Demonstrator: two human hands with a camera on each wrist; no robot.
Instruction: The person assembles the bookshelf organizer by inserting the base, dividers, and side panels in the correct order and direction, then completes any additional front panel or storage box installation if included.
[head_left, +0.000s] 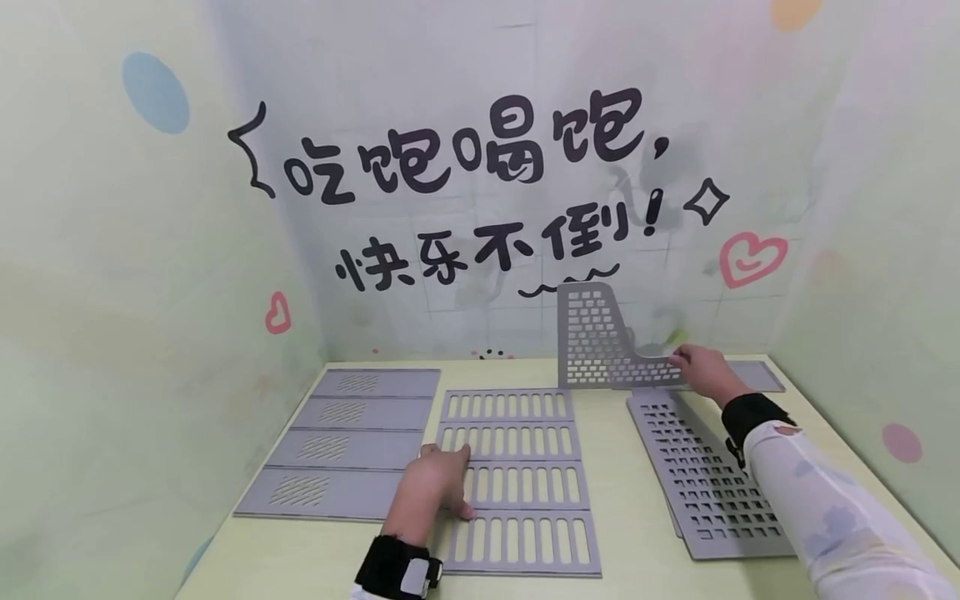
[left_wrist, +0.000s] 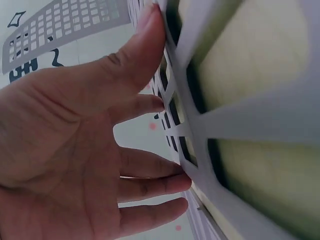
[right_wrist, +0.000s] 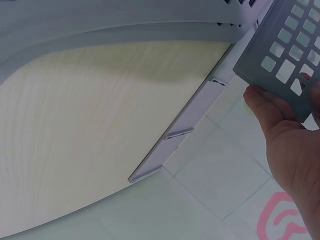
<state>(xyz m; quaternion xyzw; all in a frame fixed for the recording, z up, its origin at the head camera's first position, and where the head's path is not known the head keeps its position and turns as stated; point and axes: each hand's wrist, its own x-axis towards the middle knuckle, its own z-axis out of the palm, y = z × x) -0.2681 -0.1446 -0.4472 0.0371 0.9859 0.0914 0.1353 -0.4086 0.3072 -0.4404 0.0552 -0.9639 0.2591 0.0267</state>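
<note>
My right hand (head_left: 705, 372) pinches the low arm of a grey L-shaped perforated panel (head_left: 588, 337), holding it upright near the back of the table. In the right wrist view, the fingertips (right_wrist: 257, 100) grip the edge of that panel (right_wrist: 275, 50). My left hand (head_left: 441, 481) rests on the left side of several grey slotted panels (head_left: 517, 461), laid in a column. The left wrist view has its fingers (left_wrist: 150, 190) spread apart, with the tips touching the slotted panel (left_wrist: 260, 120). Nothing is gripped there.
Several grey panels with slanted vent slits (head_left: 375, 442) lie in a column at the left. Another perforated panel (head_left: 712, 483) lies at the right, partly behind the right sleeve. Narrow grey pieces (head_left: 757, 375) lie along the back edge. Printed walls enclose the pale table (head_left: 630, 508).
</note>
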